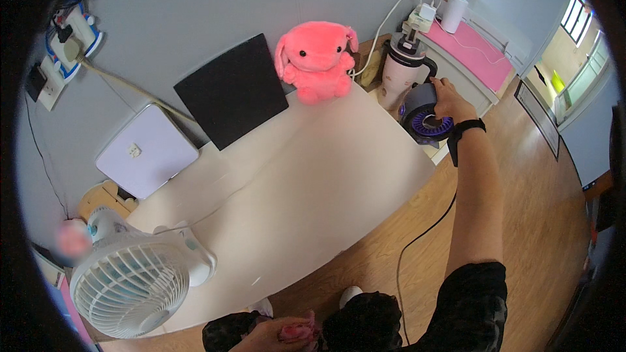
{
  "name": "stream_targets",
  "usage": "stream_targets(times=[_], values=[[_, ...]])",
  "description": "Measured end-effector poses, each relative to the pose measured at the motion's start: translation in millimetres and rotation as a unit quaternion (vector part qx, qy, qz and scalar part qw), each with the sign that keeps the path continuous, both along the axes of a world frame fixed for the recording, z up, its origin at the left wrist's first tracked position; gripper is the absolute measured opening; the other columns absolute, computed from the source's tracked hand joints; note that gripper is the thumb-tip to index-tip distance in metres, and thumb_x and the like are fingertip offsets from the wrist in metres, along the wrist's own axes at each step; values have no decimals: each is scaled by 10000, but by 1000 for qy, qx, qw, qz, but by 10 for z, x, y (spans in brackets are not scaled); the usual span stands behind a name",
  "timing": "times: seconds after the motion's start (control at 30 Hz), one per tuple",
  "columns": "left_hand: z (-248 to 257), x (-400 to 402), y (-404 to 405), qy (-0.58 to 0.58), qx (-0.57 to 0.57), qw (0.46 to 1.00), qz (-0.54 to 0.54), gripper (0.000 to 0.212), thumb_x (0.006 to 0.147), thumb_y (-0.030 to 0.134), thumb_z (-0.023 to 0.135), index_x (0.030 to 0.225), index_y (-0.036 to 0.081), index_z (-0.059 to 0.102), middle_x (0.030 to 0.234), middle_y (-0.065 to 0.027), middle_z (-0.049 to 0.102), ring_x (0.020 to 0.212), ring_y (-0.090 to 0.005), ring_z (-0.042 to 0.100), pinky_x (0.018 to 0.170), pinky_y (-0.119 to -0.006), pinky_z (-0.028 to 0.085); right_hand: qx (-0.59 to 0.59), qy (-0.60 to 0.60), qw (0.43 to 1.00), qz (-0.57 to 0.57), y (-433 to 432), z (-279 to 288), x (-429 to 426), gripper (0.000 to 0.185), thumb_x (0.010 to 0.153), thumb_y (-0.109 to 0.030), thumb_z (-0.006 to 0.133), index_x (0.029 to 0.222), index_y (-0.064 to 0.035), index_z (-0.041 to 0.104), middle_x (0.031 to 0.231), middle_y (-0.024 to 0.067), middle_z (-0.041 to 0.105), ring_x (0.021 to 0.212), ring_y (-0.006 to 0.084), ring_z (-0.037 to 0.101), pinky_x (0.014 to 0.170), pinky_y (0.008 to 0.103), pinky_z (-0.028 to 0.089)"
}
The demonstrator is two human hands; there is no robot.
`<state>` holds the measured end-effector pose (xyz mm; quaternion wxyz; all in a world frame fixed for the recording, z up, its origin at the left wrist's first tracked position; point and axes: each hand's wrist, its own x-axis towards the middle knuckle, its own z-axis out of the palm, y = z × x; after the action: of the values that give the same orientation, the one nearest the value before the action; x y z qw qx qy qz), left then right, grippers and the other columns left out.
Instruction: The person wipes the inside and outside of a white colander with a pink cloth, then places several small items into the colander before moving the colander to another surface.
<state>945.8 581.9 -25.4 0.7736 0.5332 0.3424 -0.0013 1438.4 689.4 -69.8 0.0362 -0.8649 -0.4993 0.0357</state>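
Note:
My right hand [451,99], with a black band at its wrist, grips a dark grey round device [419,100] with a ring of purple fins, which looks like a small fan. The device is at the table's right end, beside a pale tumbler [393,78] with a black handle. Low in the picture, my left hand [264,336] is closed around a crumpled pink item [296,332], possibly a cloth; what it is cannot be made out. A pink plush toy [320,76] sits against the wall at the back of the white table [303,176].
A black square panel [232,90] and a lilac flat case [146,151] lean on the wall. A white desk fan [132,283] stands at the table's left end. A power strip [80,34] hangs upper left. A black cable [402,254] trails over the wooden floor.

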Motion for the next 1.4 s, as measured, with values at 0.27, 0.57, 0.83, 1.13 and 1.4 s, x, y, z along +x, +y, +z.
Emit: stream_targets(times=[0.27, 0.57, 0.83, 1.13, 1.4], values=[[52, 173, -128, 24, 32, 999, -1, 349, 735, 103, 635, 1054, 36, 510, 876, -42, 579, 788, -117, 535, 716, -252, 437, 25, 7, 1000, 8, -161, -109, 17, 586, 495, -14, 572, 1054, -35, 397, 1061, 171, 421, 1055, 351, 394, 917, 410, 323], [110, 109, -388, -1, 2, 1000, -4, 378, 749, 97, 622, 1089, 25, 474, 862, -47, 573, 773, -118, 535, 677, -245, 440, 147, -44, 987, -52, -444, 49, 130, 442, 551, -55, 537, 964, 39, 414, 961, 257, 463, 920, 412, 459, 823, 442, 370], [151, -166, -774, -16, -38, 999, -29, 428, 752, 78, 590, 1148, 39, 432, 950, -72, 543, 849, -144, 524, 738, -267, 425, 192, -40, 969, -151, -898, 321, -208, 399, 591, -96, 539, 947, 49, 431, 967, 264, 467, 952, 411, 450, 825, 434, 381], [53, -743, -1554, -166, 48, 983, -61, 475, 758, 60, 528, 1213, 63, 391, 1151, -139, 459, 1037, -210, 469, 863, -327, 384, 135, -88, 960, -229, -2320, 1097, -771, 419, 589, -106, 568, 961, 55, 460, 979, 226, 495, 955, 371, 470, 842, 386, 392], [311, -1498, -2421, -263, 187, 933, 158, 189, 667, -40, 418, 774, -29, 574, 795, -137, 595, 757, -208, 566, 690, -304, 456, 143, 18, 976, -161, -4302, 2449, -2161, 557, 398, -179, 733, 862, 68, 549, 821, 216, 584, 774, 319, 579, 658, 347, 471]])
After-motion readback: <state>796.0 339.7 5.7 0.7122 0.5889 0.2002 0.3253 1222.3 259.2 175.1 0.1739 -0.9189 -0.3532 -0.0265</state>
